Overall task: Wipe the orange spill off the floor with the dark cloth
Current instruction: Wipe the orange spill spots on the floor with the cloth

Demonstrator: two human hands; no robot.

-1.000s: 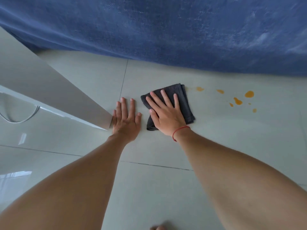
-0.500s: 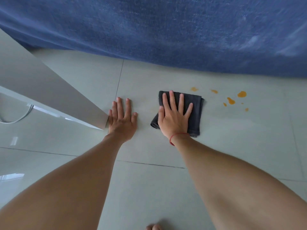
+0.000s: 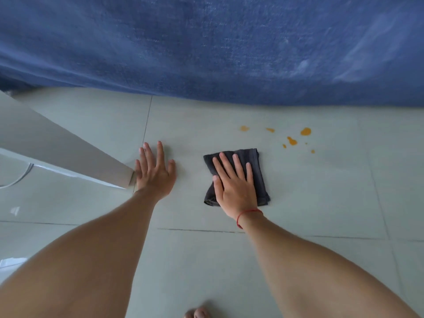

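The dark cloth [image 3: 260,180] lies folded on the pale tiled floor [image 3: 321,191]. My right hand [image 3: 234,187] presses flat on it, fingers spread and thumb at its left edge. The orange spill [image 3: 291,141] is a scatter of several small drops beyond and to the right of the cloth, a short gap away. The largest drop [image 3: 305,131] is at the far right, and a single drop [image 3: 244,128] lies just beyond the cloth's far edge. My left hand [image 3: 154,173] rests flat on the floor left of the cloth, fingers apart and holding nothing.
A blue rug or fabric [image 3: 206,47] covers the whole far side, its edge just beyond the drops. A white furniture panel [image 3: 57,145] slants in from the left and touches my left hand. My toes [image 3: 197,313] show at the bottom edge.
My right hand has slid the cloth to the right, away from my left hand and nearer the drops, and the cloth has turned slightly. My left hand stays planted.
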